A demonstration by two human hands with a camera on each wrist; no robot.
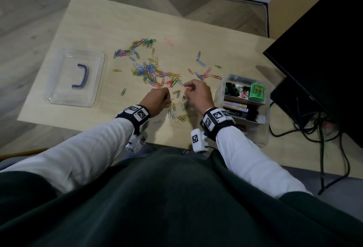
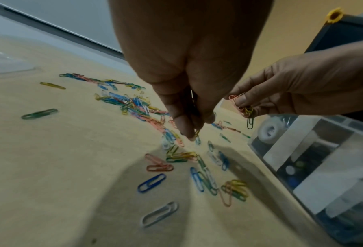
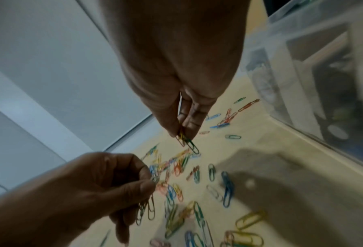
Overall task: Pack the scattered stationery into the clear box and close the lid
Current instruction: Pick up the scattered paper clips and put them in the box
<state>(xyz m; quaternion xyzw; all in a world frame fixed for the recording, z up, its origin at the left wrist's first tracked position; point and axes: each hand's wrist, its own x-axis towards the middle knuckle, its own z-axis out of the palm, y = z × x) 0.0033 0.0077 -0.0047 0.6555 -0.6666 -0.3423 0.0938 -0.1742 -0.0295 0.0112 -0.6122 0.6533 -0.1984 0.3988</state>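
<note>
Several coloured paper clips (image 1: pixel 151 72) lie scattered over the middle of the wooden table (image 1: pixel 82 21). My left hand (image 1: pixel 157 98) hovers just above the near clips and pinches a small bunch of paper clips (image 3: pixel 146 208). My right hand (image 1: pixel 197 91) is beside it, nearer the box, pinching a few clips (image 2: pixel 242 107), one green clip dangling. The clear box (image 1: pixel 245 107) stands open at the right, holding binder clips, a green sharpener (image 1: pixel 257 92) and pens. Its clear lid (image 1: pixel 75 76) with a dark handle lies flat at the left.
A black monitor (image 1: pixel 322 50) and its cables (image 1: pixel 314 129) crowd the right edge behind the box. The table's near edge is at my lap. Wood floor lies beyond the table's far and left sides.
</note>
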